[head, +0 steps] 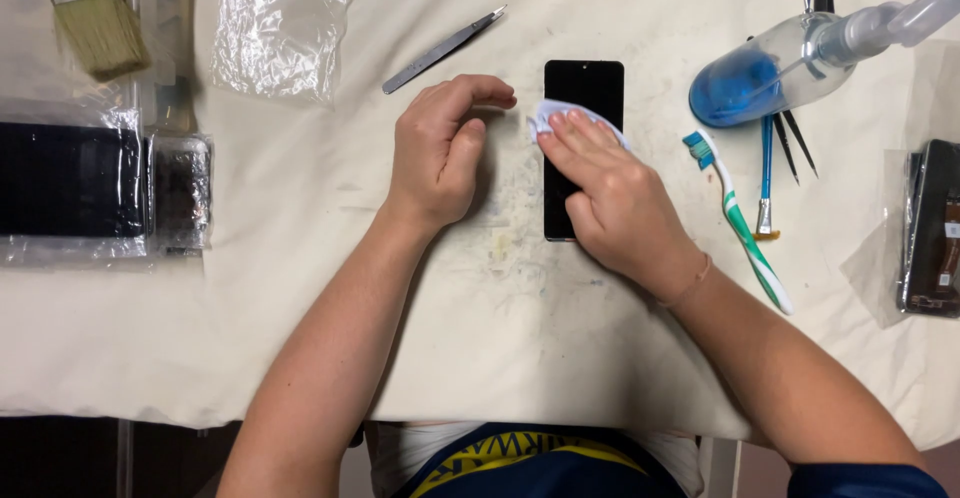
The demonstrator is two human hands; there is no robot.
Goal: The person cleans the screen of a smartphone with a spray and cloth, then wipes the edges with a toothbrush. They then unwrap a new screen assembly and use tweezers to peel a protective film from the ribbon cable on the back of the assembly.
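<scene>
**Work Surface and Hand Positions at the Bench**

The work surface is a table covered with an off-white cloth [300,288], creased and marked with faint stains near its centre. The front edge of the cloth hangs over the table; below it the room is dark and no detail can be made out.

A black phone screen panel [583,93] lies flat at the centre of the cloth, long axis pointing away from the person. The right hand [610,198] lies over the panel's lower half, fingers extended and close together, pressing a small white wipe [545,115] against the panel's left edge. The left hand [440,148] rests on the cloth just beside the panel, loosely curled, fingertips bent toward the wipe; it holds nothing visible.

Surrounding items:

- Metal tweezers [443,50] lie beyond the left hand, beside a crumpled clear plastic bag [278,23].
- A paintbrush [92,13] lies at the far left, above bagged dark components [70,180].
- A clear spray bottle [790,63] (blue liquid inside) lies on its side at the right.
- A green-and-white toothbrush [740,220] lies near the right wrist, next to thin hand tools [768,173].
- Another bagged part [932,228] sits at the right edge.
</scene>
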